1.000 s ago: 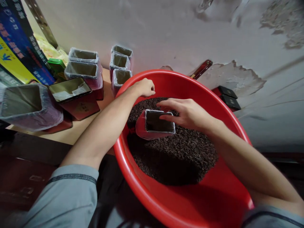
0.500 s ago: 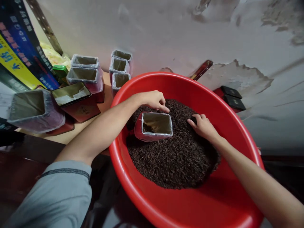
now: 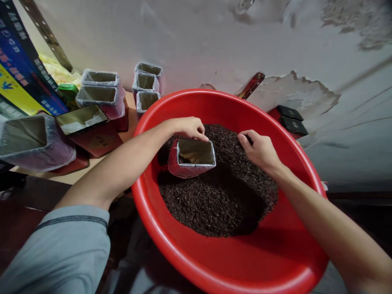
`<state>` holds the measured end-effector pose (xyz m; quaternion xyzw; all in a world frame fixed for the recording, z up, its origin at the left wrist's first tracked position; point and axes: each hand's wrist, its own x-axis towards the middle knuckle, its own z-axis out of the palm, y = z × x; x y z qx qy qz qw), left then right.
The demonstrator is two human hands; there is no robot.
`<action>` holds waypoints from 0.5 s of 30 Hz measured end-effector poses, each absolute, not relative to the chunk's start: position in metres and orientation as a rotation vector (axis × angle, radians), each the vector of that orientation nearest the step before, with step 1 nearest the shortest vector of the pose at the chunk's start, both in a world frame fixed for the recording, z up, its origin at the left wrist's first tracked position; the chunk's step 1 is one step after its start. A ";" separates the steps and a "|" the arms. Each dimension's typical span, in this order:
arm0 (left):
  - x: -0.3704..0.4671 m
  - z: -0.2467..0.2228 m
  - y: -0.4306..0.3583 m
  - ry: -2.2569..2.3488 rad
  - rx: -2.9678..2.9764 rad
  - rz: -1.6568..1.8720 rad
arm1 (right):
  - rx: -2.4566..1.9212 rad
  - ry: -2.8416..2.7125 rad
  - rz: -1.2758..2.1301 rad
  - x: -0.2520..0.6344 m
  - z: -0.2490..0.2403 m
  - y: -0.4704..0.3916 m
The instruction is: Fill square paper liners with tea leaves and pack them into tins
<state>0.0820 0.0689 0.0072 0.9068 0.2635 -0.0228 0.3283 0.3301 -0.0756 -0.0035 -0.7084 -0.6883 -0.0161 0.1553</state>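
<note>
A tin (image 3: 191, 169) lined with clear plastic leans in a heap of dark, dry tea leaves (image 3: 202, 208), its opening tilted toward me. Some leaves lie inside it. My left hand (image 3: 192, 128) is closed at the tin's far rim, fingertips against the edge. The heap lies in a wide red plastic basin (image 3: 290, 257). Over the heap, right of the tin, is my right hand (image 3: 259, 149), fingers curled in toward the thumb. Whatever it holds is hidden from this side.
Several plastic-lined tins (image 3: 99, 94) stand on a wooden surface (image 3: 69, 177) to the left, beside an open red tin (image 3: 94, 136). Black-topped boxes (image 3: 290, 118) sit behind the basin at right. A peeling wall (image 3: 190, 45) rises behind.
My right hand has come up from the leaves and its fingers have curled in. My left fingers have closed onto the tin's rim. The whole view has shifted slightly.
</note>
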 end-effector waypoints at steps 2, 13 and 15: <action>0.084 0.007 0.070 0.685 2.389 -0.063 | -1.822 -2.058 -0.109 0.303 0.010 -0.077; 0.083 -0.003 0.076 0.644 2.475 -0.021 | -1.038 -2.644 -0.376 0.223 0.015 -0.060; 0.083 -0.002 0.075 0.656 2.479 -0.031 | -1.077 -2.602 -0.341 0.231 0.016 -0.062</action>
